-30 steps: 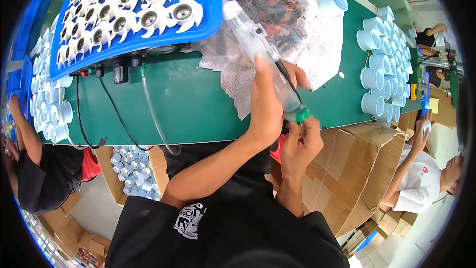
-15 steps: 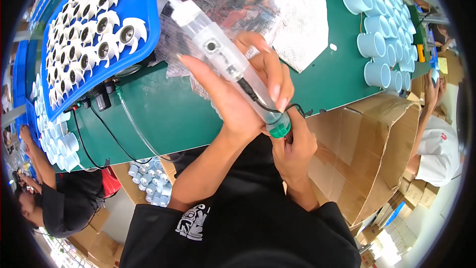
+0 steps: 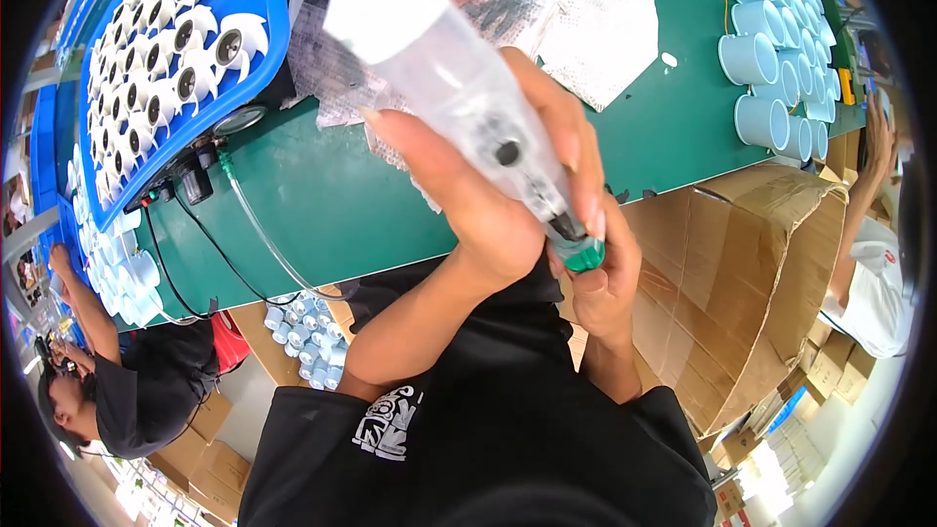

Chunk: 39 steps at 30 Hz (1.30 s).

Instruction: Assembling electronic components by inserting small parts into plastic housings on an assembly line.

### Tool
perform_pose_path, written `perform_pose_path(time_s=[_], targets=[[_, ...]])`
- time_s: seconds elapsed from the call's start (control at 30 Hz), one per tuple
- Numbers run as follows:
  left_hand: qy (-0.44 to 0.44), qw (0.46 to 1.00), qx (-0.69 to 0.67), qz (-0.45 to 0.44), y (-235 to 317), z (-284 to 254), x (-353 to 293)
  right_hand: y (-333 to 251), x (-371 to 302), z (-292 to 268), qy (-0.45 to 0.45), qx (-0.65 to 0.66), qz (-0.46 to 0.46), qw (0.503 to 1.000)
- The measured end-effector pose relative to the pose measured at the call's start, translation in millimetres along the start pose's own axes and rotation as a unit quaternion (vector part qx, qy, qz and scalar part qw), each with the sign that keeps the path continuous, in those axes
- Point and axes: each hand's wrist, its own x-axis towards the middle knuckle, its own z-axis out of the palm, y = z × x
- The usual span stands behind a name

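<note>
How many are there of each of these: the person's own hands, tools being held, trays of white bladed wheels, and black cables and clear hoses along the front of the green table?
Own hands: 2 (left hand, right hand)
Clear cylindrical tool: 1
Blue tray: 1
Black cables: 2
Clear hose: 1
Total: 7

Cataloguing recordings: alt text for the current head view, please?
Left hand holding a translucent tube, right hand at its green end, at a green table with pale-blue cups and a blue tray of white bladed wheels.
</note>
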Motion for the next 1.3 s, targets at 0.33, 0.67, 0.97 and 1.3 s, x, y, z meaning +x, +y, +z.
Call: perform_pose_path(time_s=[0.33,0.67,0.97,1.3], targets=[[-0.086,0.996,0.011,-0.036,10.9,-5.0,-11.4,6.7,-3.8,3.0,-0.017,-0.102,-0.052,0.993],[-0.028,0.999,0.024,-0.004,4.4,-1.1,-15.3,-1.0,-2.6,6.0,-0.026,-0.282,-0.106,0.953],[0.239,0.960,0.131,-0.058,-11.2,16.6,-16.8,-1.2,-4.2,3.3,0.026,-0.245,-0.068,0.967],[-0.004,0.947,0.252,-0.197,-7.7,9.8,-22.0,-10.4,7.6,-8.9,0.006,0.104,0.129,0.986]])
